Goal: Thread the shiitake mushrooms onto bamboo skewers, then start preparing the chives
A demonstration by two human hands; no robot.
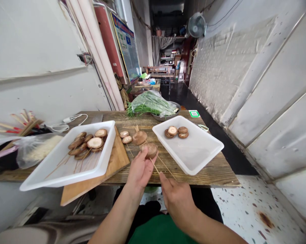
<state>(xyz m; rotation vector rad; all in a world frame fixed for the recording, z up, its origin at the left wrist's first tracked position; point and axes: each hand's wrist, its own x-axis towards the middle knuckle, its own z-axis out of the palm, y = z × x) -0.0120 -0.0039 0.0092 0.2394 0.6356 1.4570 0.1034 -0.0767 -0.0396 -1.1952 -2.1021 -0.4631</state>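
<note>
My left hand (140, 167) is closed around a brown shiitake mushroom (151, 150) above the table's front part. In my right hand (177, 196) is the lower end of a thin wooden skewer (154, 166), whose upper end meets the mushroom. Whether the tip is inside the cap is hidden. Just behind lie another brown mushroom (139, 138) and two pale-faced mushrooms (127, 139). The left white tray (109, 149) contains several mushrooms, with skewers (58, 166) sticking out from them. A few mushrooms (172, 130) sit at the far end of the right white tray (203, 156).
The left tray rests partly on a wooden cutting board (121, 159). Green leafy stalks in a plastic bag (153, 101) lie over a metal bowl (165, 118) at the back. At far left is a bag of pale shreds (42, 147). A wall (244, 67) runs along the right.
</note>
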